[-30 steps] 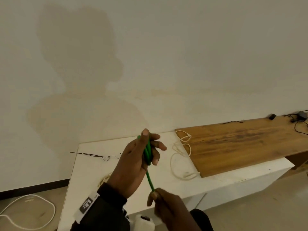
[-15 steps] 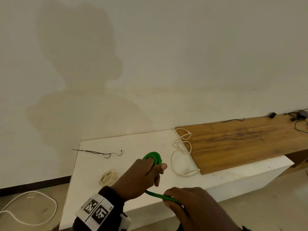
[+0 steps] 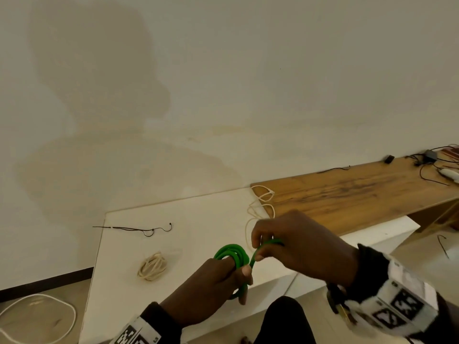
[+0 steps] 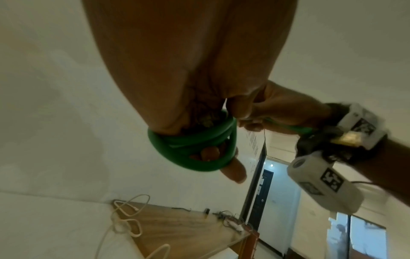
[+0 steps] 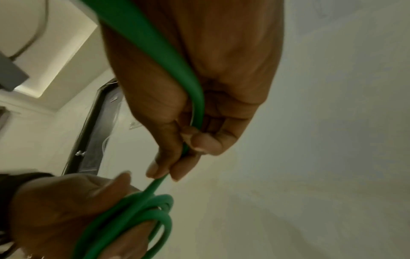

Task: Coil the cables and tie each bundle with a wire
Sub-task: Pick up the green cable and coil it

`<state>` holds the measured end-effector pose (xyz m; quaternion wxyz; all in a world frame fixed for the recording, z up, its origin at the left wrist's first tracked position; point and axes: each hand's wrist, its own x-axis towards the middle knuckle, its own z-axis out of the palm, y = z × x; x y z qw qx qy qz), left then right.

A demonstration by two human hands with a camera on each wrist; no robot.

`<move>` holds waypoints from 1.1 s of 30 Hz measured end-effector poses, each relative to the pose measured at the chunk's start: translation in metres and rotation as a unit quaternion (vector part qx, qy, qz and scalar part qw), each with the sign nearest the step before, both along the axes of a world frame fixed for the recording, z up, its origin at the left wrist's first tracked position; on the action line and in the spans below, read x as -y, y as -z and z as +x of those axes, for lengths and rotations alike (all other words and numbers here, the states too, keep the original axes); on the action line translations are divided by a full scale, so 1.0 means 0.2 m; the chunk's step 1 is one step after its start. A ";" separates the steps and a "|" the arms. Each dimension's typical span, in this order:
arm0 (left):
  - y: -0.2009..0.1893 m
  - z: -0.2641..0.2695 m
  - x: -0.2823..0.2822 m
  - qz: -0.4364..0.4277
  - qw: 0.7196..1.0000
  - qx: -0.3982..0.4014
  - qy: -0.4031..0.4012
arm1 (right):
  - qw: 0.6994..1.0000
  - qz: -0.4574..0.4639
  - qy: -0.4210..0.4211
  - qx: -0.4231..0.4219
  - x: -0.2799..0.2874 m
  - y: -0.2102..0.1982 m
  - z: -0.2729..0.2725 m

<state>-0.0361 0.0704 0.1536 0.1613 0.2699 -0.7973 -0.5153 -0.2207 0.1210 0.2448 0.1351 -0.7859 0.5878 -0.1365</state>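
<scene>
Head view: the left hand clamps the green cable, its loops standing up above the curled fingers, thumb pressed across them. Just beside it, the right hand pinches the free run of cable between thumb and fingertips. Beyond the fingers, a coiled white cable and a thin dark wire lie on the white table.

Left wrist view: loops ring the left fingers, wrapped fairly snug; one fingertip pokes through the middle, though blur makes the count of turns unsure.

Right wrist view: the strand runs down the palm and out between thumb and forefinger, straight into the coil below. I judge the cable light, rubbery and springy, so loops will want to pop open; hold it where the turns cross and feed the tail close to the pinch.
</scene>
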 end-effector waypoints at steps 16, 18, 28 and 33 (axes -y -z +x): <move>-0.11 -0.04 -0.08 0.181 0.980 -0.076 -0.026 | 0.988 -0.093 -0.031 0.122 0.13 -0.01 -0.10; -0.14 -0.03 -0.10 0.259 0.953 -0.151 -0.042 | 0.987 -0.053 -0.012 0.149 0.13 0.05 -0.12; -0.15 -0.06 -0.04 0.468 0.784 -0.381 -0.146 | 0.937 0.133 0.106 0.306 -0.07 0.59 0.22; -0.07 -0.04 0.02 0.272 0.899 -0.292 -0.179 | 0.907 0.153 0.146 0.364 -0.10 0.57 0.38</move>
